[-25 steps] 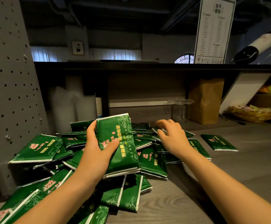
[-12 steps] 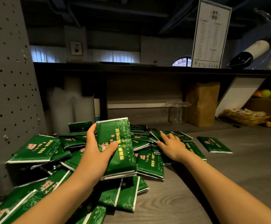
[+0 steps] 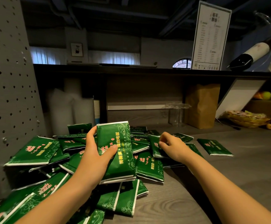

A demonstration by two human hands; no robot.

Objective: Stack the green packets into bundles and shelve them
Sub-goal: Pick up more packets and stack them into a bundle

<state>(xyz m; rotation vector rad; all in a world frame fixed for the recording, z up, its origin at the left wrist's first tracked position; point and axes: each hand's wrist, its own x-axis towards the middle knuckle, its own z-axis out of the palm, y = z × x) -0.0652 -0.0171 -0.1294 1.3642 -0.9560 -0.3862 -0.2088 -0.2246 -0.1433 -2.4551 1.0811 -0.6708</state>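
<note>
A loose heap of green packets with white edges and pink and yellow print covers the left of the wooden counter. My left hand grips a small bundle of green packets above the heap, thumb across its face. To its right, my right hand pinches one green packet and lifts its near edge off the pile. A single packet lies apart on the right.
A grey pegboard panel stands at the left. Under the dark shelf are a brown paper bag, clear plastic cups, white rolls and a basket. A menu card and a bottle sit on top.
My right hand came down onto the pile, then closed on one packet and tilted it up. My left hand keeps the bundle almost still.
</note>
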